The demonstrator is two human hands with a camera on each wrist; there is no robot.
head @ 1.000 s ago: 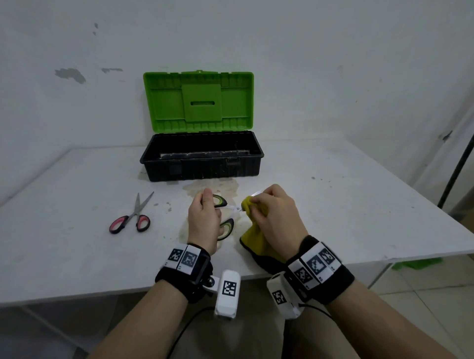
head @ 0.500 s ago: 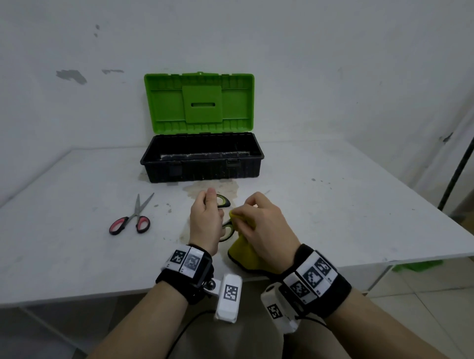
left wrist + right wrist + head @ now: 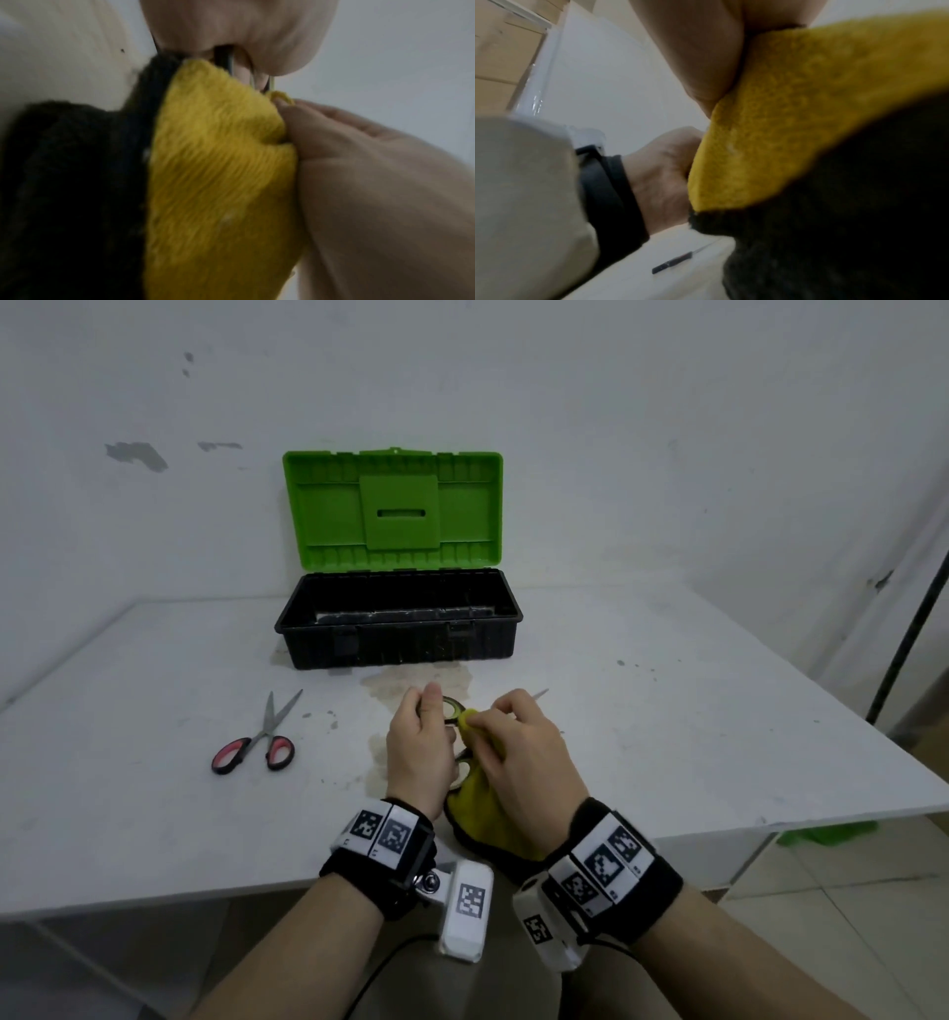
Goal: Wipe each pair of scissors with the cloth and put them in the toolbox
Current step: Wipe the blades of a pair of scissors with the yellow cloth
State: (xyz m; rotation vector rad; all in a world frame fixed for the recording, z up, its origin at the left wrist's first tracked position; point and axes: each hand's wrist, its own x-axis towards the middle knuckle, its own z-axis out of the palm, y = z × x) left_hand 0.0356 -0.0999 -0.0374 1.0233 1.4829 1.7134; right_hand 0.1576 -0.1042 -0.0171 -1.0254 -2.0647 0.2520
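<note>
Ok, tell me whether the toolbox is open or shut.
Open. The toolbox has its green lid standing upright behind the black base, whose interior is exposed.

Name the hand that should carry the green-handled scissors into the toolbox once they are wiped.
Left, probably. The left hand already grips the green-handled scissors by the handles, with the open toolbox straight ahead. The right hand is busy pinching the yellow cloth.

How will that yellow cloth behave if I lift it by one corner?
Probably floppy: the yellow cloth bunches and folds under the right hand and drapes toward the table edge. Likely light, since fingertips alone pinch it. Its fuzzy pile suggests it grips rather than slips.
</note>
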